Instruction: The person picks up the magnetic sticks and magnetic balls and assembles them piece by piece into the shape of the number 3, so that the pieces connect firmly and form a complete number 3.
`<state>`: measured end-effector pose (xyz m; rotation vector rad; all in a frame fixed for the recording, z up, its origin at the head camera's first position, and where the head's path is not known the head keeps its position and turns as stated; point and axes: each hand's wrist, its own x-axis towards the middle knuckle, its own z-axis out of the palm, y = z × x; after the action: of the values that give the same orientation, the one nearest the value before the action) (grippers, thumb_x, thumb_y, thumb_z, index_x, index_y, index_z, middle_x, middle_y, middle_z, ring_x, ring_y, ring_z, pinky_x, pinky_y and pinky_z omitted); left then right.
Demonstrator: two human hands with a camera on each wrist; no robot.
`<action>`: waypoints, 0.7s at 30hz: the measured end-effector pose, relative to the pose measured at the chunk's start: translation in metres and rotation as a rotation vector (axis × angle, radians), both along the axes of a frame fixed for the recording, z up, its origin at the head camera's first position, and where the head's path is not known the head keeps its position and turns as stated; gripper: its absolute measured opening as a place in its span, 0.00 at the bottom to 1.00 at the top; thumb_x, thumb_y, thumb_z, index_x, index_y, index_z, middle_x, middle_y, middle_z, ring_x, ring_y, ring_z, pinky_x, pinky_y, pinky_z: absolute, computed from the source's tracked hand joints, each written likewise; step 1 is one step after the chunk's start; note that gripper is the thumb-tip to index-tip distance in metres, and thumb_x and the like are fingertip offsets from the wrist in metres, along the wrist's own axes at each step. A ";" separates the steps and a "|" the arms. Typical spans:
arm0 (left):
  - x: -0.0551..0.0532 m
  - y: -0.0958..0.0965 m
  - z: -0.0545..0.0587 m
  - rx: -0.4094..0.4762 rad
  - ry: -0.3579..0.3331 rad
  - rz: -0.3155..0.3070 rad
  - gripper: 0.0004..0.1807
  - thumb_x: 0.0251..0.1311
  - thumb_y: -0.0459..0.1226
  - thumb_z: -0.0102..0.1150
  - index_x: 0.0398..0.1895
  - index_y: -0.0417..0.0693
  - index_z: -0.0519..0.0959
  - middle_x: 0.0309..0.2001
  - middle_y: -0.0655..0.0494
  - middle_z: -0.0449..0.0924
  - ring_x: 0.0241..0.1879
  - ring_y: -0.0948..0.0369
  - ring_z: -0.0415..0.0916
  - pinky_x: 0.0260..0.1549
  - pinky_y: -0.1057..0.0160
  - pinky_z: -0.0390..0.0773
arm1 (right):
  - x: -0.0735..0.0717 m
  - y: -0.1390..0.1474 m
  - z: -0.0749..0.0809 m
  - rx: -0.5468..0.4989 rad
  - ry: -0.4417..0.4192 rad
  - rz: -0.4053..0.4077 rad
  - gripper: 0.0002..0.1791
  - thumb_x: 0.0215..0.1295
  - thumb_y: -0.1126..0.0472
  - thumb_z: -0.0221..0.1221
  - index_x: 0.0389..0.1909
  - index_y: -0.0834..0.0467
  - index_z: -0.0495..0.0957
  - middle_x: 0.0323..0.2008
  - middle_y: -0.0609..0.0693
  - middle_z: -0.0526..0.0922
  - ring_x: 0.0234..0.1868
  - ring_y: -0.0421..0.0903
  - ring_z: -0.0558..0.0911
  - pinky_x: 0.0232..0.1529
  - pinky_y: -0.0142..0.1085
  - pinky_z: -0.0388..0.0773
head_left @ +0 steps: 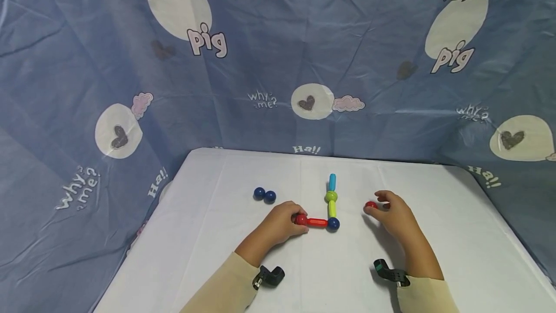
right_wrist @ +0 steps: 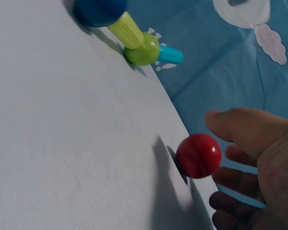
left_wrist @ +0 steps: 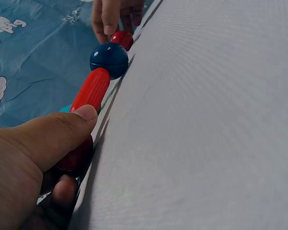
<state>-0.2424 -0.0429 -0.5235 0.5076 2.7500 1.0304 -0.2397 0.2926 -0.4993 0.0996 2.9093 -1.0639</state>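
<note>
My left hand [head_left: 281, 220] grips a red ball [head_left: 301, 220] at the end of a red rod [head_left: 317, 222]. In the left wrist view, the thumb lies along the joint of rod and ball. The rod's other end meets a blue ball [head_left: 333, 224]. From there a yellow-green rod [head_left: 332, 208], a green ball [head_left: 331, 196] and a light blue rod [head_left: 332, 182] run away from me. To the right, a second red ball [right_wrist: 198, 155] sits on the table, with my right hand [head_left: 394, 215] beside it. That hand's thumb and fingers are spread apart, holding nothing.
Two dark blue balls [head_left: 264, 195] lie side by side beyond my left hand. A white cloth covers the table [head_left: 217, 264], and a blue printed curtain [head_left: 260, 52] hangs behind its far edge. Each wrist wears a small black camera mount [head_left: 269, 277].
</note>
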 end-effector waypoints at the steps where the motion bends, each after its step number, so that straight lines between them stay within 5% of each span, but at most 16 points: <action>1: 0.000 0.000 0.000 0.000 0.001 -0.001 0.18 0.53 0.46 0.82 0.46 0.59 0.87 0.40 0.68 0.79 0.40 0.68 0.74 0.42 0.68 0.78 | 0.000 0.002 -0.002 -0.007 -0.006 0.004 0.38 0.67 0.46 0.69 0.70 0.63 0.70 0.66 0.65 0.76 0.67 0.65 0.75 0.63 0.63 0.73; 12: 0.001 0.001 -0.001 0.004 0.008 -0.006 0.18 0.54 0.46 0.81 0.46 0.58 0.87 0.40 0.68 0.80 0.40 0.68 0.74 0.42 0.68 0.79 | 0.005 0.003 -0.013 -0.002 -0.013 -0.019 0.26 0.68 0.59 0.67 0.65 0.59 0.76 0.59 0.62 0.82 0.59 0.61 0.81 0.55 0.54 0.82; 21: 0.000 0.000 0.001 -0.015 -0.002 0.005 0.19 0.54 0.47 0.81 0.47 0.59 0.87 0.41 0.68 0.80 0.41 0.68 0.75 0.44 0.67 0.79 | 0.003 0.003 -0.017 -0.022 0.016 -0.024 0.24 0.70 0.59 0.66 0.64 0.58 0.77 0.57 0.61 0.84 0.56 0.58 0.81 0.48 0.45 0.83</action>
<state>-0.2424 -0.0434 -0.5230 0.4981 2.7564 1.0095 -0.2365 0.2952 -0.5166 0.1267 2.9174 -1.1045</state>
